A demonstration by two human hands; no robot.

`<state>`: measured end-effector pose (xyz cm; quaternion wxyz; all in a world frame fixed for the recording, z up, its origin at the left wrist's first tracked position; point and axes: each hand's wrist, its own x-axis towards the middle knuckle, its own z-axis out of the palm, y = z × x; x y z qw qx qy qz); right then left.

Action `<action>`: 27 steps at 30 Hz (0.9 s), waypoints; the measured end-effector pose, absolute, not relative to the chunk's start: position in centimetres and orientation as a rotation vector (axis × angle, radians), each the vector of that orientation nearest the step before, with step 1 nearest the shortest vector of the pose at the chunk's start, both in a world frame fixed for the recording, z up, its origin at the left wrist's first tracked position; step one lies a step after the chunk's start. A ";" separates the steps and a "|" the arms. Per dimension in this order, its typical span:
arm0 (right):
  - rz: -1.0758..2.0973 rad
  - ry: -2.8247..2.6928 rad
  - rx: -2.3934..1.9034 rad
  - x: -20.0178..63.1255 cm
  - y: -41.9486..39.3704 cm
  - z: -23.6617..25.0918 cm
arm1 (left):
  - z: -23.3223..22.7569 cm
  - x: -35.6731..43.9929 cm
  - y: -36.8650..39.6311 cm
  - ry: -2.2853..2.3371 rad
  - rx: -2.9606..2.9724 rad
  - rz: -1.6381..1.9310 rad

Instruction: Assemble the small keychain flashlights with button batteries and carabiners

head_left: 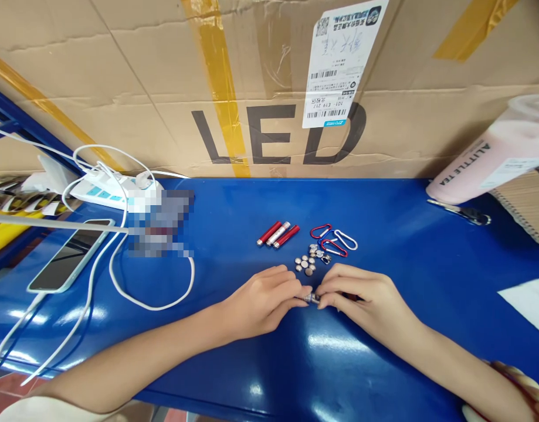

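Observation:
My left hand point(263, 299) and my right hand point(361, 296) meet fingertip to fingertip over a blue table point(234, 357). Between them they pinch a small silver metal part point(313, 298), mostly hidden by the fingers. Just beyond the fingertips lies a cluster of several button cell batteries point(306, 264). Further back lie three small tubes point(278, 234), two red and one silver-white. To their right are three carabiner clips point(334, 239), two red and one white.
A large cardboard box point(163, 88) marked LED stands along the back. At the left are a phone point(71, 255), a white power strip point(115, 190) and white cables point(119, 287). A pink cup point(489, 158) lies at the right, with white paper point(531, 305) near the edge.

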<state>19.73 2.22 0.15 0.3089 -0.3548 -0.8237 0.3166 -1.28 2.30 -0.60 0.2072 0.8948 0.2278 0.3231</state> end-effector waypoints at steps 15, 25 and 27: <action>0.908 -2.308 -1.027 19.0 1.4 1.0 | -0.9 -1.3 2.5 0.656 2.553 0.914; 1.075 -2.192 -1.093 19.0 1.5 1.0 | -0.6 -1.1 2.1 0.745 2.443 0.943; 1.077 -2.180 -1.097 18.9 1.5 1.1 | -0.7 -1.1 2.0 0.772 2.449 0.926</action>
